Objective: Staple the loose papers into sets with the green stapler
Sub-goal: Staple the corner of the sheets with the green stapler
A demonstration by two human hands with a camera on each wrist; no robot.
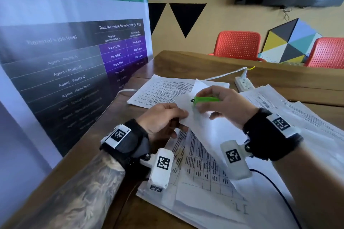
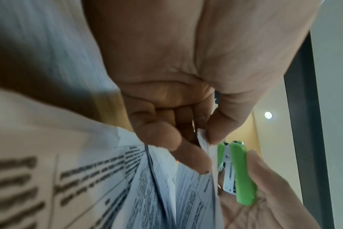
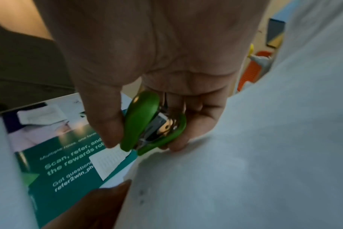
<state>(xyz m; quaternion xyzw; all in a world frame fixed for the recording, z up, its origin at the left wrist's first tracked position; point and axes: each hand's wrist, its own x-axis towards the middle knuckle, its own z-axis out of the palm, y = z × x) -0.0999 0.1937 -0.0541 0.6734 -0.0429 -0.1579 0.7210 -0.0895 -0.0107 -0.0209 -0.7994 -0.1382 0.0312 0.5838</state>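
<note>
My left hand (image 1: pixel 163 119) pinches the edge of a lifted set of white papers (image 1: pixel 197 122) between thumb and curled fingers (image 2: pixel 188 148), holding it tilted above the table. My right hand (image 1: pixel 221 104) grips the small green stapler (image 1: pixel 205 99) against the far side of that set. In the right wrist view the green stapler (image 3: pixel 147 124) sits between thumb and fingers, its mouth at the paper's edge (image 3: pixel 186 155). In the left wrist view the stapler (image 2: pixel 236 172) lies beside the pinched sheets (image 2: pixel 203 144).
Printed sheets lie spread on the wooden table (image 1: pixel 167 65): one pile (image 1: pixel 167 89) at the back, another (image 1: pixel 204 173) under my wrists, more (image 1: pixel 297 109) to the right. A white power strip (image 1: pixel 243 83) sits behind. A banner (image 1: pixel 65 61) stands left, red chairs (image 1: pixel 236 44) beyond.
</note>
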